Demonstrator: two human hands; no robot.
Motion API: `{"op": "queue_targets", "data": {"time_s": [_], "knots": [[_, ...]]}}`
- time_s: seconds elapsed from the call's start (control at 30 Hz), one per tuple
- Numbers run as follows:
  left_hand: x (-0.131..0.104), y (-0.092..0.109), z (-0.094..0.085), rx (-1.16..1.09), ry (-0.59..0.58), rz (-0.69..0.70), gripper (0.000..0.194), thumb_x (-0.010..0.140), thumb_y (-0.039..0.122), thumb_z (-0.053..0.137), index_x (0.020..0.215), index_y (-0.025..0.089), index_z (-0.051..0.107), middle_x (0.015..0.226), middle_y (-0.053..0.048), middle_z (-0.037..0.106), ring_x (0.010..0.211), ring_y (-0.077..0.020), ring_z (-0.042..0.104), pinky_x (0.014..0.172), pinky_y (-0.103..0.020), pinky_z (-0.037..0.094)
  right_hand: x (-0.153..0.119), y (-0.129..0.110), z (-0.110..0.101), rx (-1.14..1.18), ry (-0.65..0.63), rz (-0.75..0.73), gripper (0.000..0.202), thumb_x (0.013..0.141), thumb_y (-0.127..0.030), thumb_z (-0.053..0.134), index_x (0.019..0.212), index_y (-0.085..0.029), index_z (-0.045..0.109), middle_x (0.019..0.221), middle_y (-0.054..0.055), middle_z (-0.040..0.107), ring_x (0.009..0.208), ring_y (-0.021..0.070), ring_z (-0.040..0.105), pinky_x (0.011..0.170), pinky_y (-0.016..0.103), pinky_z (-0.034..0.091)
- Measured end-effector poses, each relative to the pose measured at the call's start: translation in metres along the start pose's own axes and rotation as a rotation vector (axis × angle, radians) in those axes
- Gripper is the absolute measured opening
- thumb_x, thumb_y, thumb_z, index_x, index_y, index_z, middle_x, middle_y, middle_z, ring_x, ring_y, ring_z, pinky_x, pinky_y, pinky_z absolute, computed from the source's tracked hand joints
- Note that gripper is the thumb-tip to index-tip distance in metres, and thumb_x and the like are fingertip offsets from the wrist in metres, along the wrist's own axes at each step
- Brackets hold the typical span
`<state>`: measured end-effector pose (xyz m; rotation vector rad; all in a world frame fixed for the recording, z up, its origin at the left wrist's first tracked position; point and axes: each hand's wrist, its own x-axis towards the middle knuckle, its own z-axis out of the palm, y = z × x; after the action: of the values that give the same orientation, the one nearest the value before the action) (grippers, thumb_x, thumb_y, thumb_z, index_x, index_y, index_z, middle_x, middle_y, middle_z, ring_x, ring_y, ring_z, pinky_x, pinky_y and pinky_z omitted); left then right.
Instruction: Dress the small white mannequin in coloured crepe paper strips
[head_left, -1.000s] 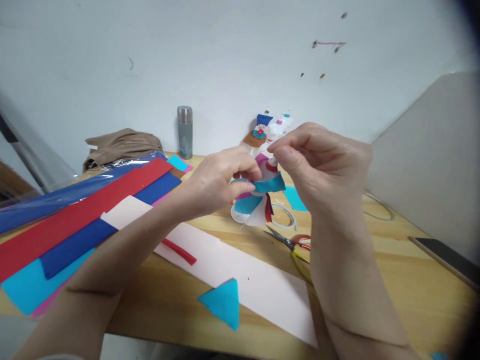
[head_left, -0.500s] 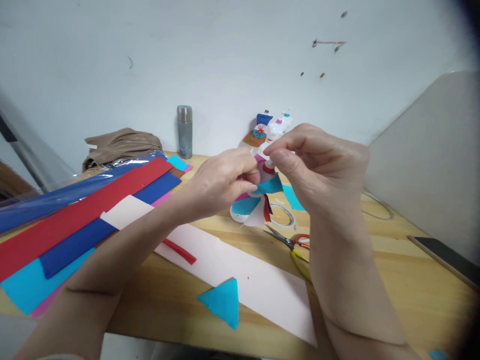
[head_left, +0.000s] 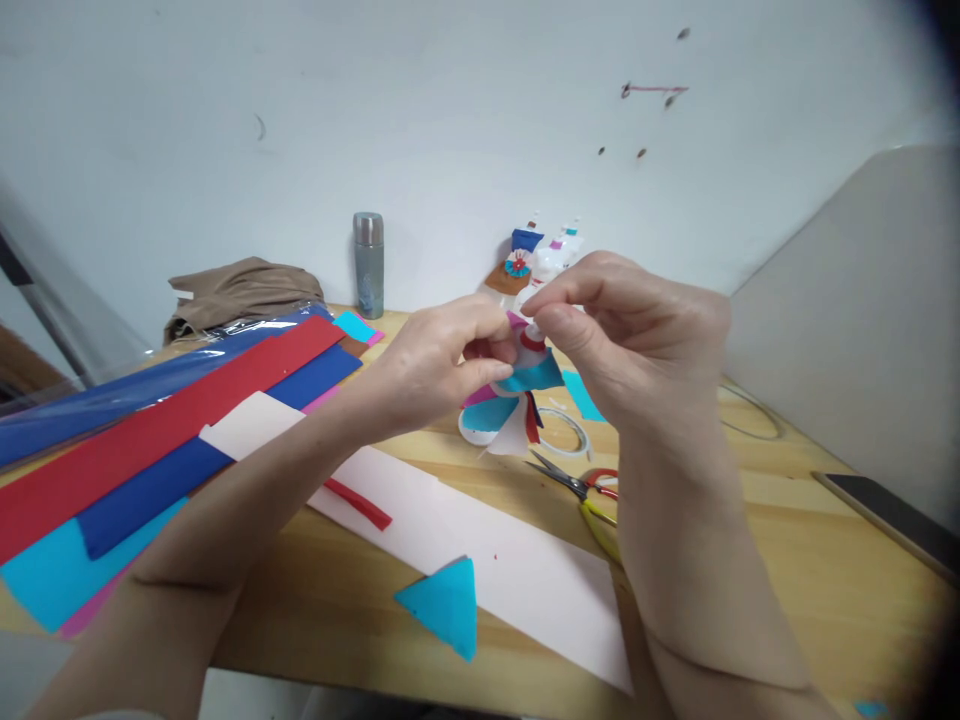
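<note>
My left hand is closed, thumb and fingers pinched at a piece of turquoise paper. Right beside it shows a small white part with a red band; whether it is joined to the paper I cannot tell. My right hand is closed in a pinch at the white part's top, its thumb and fingertip together; what lies between them is too small to make out. Just below are white and turquoise paper pieces with red and dark blue strips. Scissors with red and yellow handles lie under my right wrist.
Pale pink paper crosses the table, with a red strip and a turquoise triangle. Coloured sheets are stacked left. Behind stand a flask and paper-trimmed white bottles. A tape roll and phone lie right.
Both hands stay pinched in nearly the same place. The fingers shift only slightly, and the whole view moves a little.
</note>
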<state>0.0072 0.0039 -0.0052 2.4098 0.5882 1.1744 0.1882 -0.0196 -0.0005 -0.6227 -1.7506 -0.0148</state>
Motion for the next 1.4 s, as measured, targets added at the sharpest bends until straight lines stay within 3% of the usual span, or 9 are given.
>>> {"op": "queue_targets", "data": {"time_s": [0.23,0.4,0.63,0.8,1.07,1.27,1.4], "knots": [[-0.002,-0.001,-0.003,0.077,0.169,-0.082,0.01,0.083,0.019,0.068,0.076,0.017,0.062,0.072,0.001,0.066,0.063,-0.0097,0.054,0.058,-0.022,0.043,0.0,0.002,0.0,0.003,0.015,0.002,0.016,0.09,-0.022,0.071,0.075,-0.028,0.071,0.073,-0.001,0.069,0.068,0.0176,0.061,0.066,0.036,0.046],[-0.006,0.0,0.004,0.316,0.259,-0.054,0.012,0.083,0.021,0.068,0.072,0.018,0.064,0.07,0.0,0.065,0.064,-0.0125,0.055,0.059,-0.026,0.04,-0.001,0.001,0.0,0.026,-0.006,-0.013,0.016,0.09,-0.019,0.071,0.076,-0.028,0.071,0.072,-0.001,0.068,0.068,0.0171,0.059,0.067,0.037,0.045],[-0.01,0.004,0.009,0.583,0.255,0.066,0.028,0.088,0.019,0.053,0.061,0.019,0.06,0.06,-0.002,0.058,0.056,-0.0142,0.049,0.056,-0.03,0.034,-0.002,-0.002,0.002,-0.028,-0.024,-0.005,0.018,0.091,-0.021,0.068,0.075,-0.03,0.069,0.073,0.0,0.068,0.071,0.0207,0.062,0.069,0.04,0.05],[-0.01,0.005,0.009,0.574,0.255,0.08,0.028,0.086,0.016,0.052,0.059,0.019,0.055,0.056,0.0,0.053,0.053,-0.0125,0.045,0.053,-0.029,0.032,-0.002,0.0,0.004,-0.017,-0.014,-0.041,0.018,0.092,-0.022,0.069,0.076,-0.03,0.068,0.073,-0.001,0.068,0.072,0.0201,0.062,0.069,0.039,0.049],[-0.011,0.0,0.011,0.656,0.326,0.135,0.02,0.088,0.023,0.056,0.072,0.017,0.067,0.062,-0.002,0.061,0.056,-0.0134,0.051,0.055,-0.028,0.036,-0.002,-0.003,0.004,-0.009,-0.023,-0.026,0.018,0.092,-0.022,0.07,0.075,-0.028,0.068,0.072,-0.001,0.069,0.072,0.019,0.062,0.069,0.038,0.048],[-0.013,0.0,0.014,0.678,0.32,0.143,0.028,0.085,0.012,0.052,0.058,0.018,0.052,0.055,0.001,0.055,0.051,-0.0113,0.046,0.053,-0.028,0.031,-0.003,-0.006,0.003,-0.025,-0.034,0.011,0.019,0.093,-0.025,0.069,0.075,-0.029,0.067,0.074,-0.001,0.068,0.072,0.0195,0.062,0.071,0.038,0.05],[-0.013,0.002,0.015,0.697,0.347,0.173,0.027,0.084,0.012,0.05,0.058,0.019,0.05,0.054,0.001,0.053,0.052,-0.012,0.045,0.053,-0.029,0.03,-0.003,-0.006,0.004,-0.019,-0.033,0.012,0.018,0.093,-0.025,0.069,0.075,-0.029,0.068,0.075,-0.001,0.068,0.074,0.0202,0.064,0.074,0.039,0.052]]}}
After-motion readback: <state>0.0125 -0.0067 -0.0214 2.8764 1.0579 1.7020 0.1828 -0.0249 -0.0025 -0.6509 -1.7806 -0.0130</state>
